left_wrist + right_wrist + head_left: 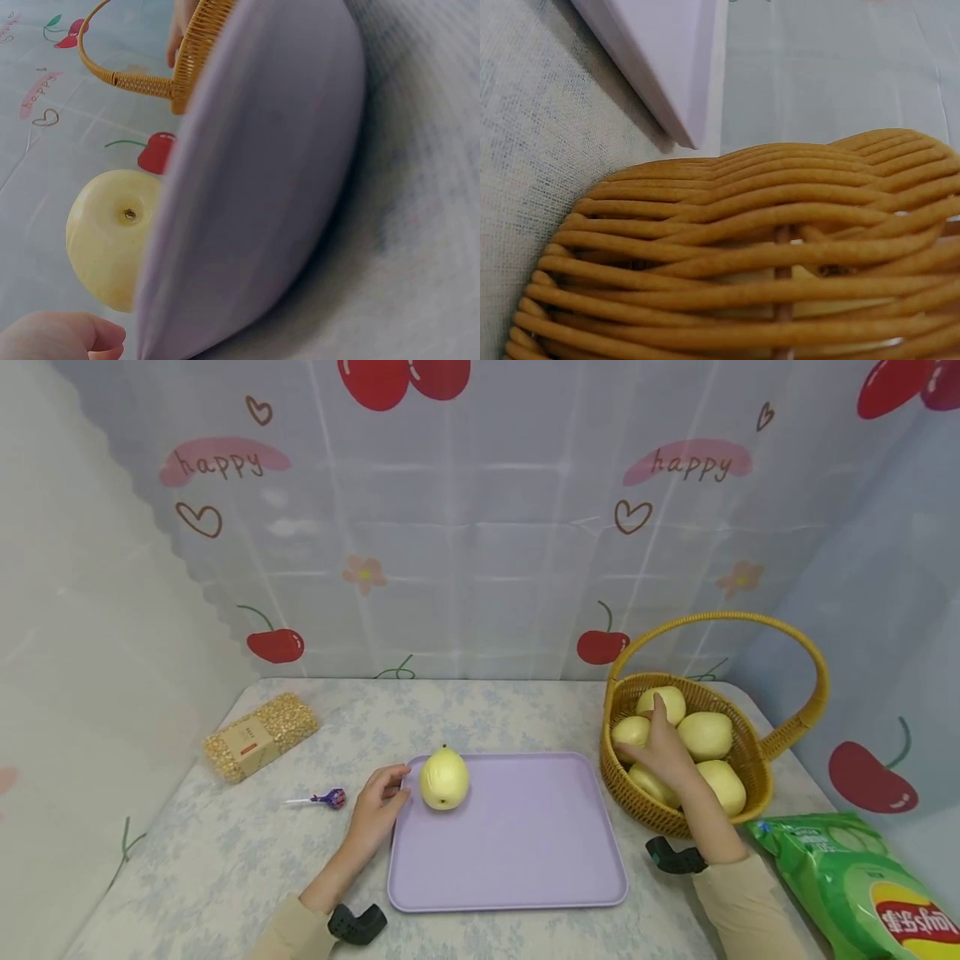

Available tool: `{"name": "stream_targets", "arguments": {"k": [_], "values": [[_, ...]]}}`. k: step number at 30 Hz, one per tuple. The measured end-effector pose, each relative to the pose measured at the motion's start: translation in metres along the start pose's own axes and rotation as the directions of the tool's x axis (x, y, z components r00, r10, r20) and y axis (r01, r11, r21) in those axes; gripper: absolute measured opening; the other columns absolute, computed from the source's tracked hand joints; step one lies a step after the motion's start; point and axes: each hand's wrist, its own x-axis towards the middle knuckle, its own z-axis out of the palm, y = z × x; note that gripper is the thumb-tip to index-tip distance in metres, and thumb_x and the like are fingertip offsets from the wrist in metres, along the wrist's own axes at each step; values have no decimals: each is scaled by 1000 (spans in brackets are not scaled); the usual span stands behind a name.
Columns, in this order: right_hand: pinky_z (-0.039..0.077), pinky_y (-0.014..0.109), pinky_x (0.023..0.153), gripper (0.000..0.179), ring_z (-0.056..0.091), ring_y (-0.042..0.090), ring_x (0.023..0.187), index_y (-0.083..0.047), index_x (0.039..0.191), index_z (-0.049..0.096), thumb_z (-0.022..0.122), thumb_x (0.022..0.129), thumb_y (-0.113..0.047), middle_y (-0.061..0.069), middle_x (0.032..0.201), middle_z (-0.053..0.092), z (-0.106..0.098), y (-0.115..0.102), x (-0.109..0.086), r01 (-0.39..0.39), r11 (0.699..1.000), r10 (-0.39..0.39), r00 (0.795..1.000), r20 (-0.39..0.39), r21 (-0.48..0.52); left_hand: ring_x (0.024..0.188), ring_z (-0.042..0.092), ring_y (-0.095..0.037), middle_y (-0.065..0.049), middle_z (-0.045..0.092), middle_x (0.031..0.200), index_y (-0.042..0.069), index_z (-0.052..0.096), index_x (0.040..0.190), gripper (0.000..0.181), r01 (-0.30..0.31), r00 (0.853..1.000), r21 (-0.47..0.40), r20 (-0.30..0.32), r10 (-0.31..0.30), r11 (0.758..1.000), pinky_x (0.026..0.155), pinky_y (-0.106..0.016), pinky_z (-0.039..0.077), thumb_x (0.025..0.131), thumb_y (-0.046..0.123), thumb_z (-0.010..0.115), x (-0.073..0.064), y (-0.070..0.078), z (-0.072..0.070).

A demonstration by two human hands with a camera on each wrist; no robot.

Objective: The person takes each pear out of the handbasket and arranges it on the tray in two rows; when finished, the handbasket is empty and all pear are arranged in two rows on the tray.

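Right hand (664, 753), fingers spread, over pears (705, 735) inside basket's (637, 808) left rim, one best cupped by its sides; left hand (377, 806), loose, by tray's (517, 847) left edge, lone pear (444, 779) near far-left corner.

Over there, the tray (510, 843) bears one fruit (445, 781) towards its far left corner, the left hand (377, 806) at its left edge; farther left, a lollipop (334, 797), a kernel packet (262, 737) behind it; to the right, the basket (636, 806), fruits (707, 735) inside, the right hand (666, 752) over them, a crisp bag (855, 877) at its front right
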Motion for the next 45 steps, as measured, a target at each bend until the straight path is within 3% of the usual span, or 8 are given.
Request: {"name": "stream_targets", "arguments": {"k": [4, 11, 14, 19, 25, 29, 34, 45], "values": [[38, 59, 98, 105, 45, 53, 118, 10, 146, -11, 70, 84, -17, 40, 139, 34, 1, 1, 3, 26, 1000, -26, 999, -20, -15, 112, 56, -34, -20, 57, 126, -5, 59, 121, 32, 0, 1000, -3, -1, 0, 1000, 91, -29, 47, 90, 0, 57, 1, 0, 0], [45, 44, 82, 102, 57, 40, 100, 8, 148, -7, 67, 79, -10, 32, 146, 33, 0, -1, 1, 26, 999, -25, 999, 23, -29, 108, 57, -25, -10, 59, 125, 7, 62, 121, 31, -34, 999, -5, -23, 34, 999, 89, -23, 47, 91, 7, 59, 14, -42, 9], [46, 50, 87, 105, 55, 46, 105, 7, 148, -6, 70, 80, -17, 34, 147, 31, 0, -1, -1, -17, 999, 18, 1000, 20, -40, 107, 58, -25, -10, 60, 124, 7, 62, 121, 30, -44, 999, -8, -29, 44, 999, 87, -21, 47, 91, 7, 60, 14, -42, 9], [37, 61, 100, 111, 42, 54, 122, 6, 149, -6, 74, 79, -25, 37, 144, 31, -2, 0, -4, -91, 995, 92, 996, 11, -51, 108, 57, -25, -10, 60, 124, 7, 62, 120, 30, -42, 999, -5, -30, 42, 999, 87, -20, 47, 90, 7, 60, 13, -42, 10], [38, 60, 100, 108, 42, 54, 122, 7, 149, -3, 73, 79, -25, 38, 142, 32, -1, 3, -2, -70, 996, 71, 997, 7, -49, 109, 57, -24, -9, 59, 126, 7, 62, 121, 31, -23, 1000, -9, -18, 23, 1000, 89, -21, 46, 90, 7, 60, 14, -43, 11], [39, 60, 98, 105, 44, 53, 120, 8, 149, 0, 72, 81, -28, 38, 142, 33, 1, 3, 1, -55, 996, 55, 999, -3, -70, 107, 58, -26, -12, 59, 125, 4, 61, 121, 31, -44, 999, 21, -30, 44, 999, 87, -20, 47, 91, 5, 59, 14, -42, 11], [41, 59, 95, 103, 47, 52, 117, 8, 148, 7, 75, 76, -20, 38, 137, 38, 3, 2, 2, -41, 997, 38, 999, -37, -68, 105, 58, -31, -18, 58, 125, -1, 60, 122, 32, -47, 998, 14, -36, 48, 999, 85, -22, 48, 90, 3, 58, 12, -42, 10], [42, 54, 92, 100, 47, 46, 119, -1, 151, 8, 74, 77, -17, 28, 144, 38, -2, -2, -4, -26, 992, 45, 986, -161, 120, 105, 58, -23, -9, 59, 125, 8, 62, 121, 30, -42, 999, 4, -26, 42, 999, 88, -22, 48, 91, 9, 59, 14, -44, 9]]}}
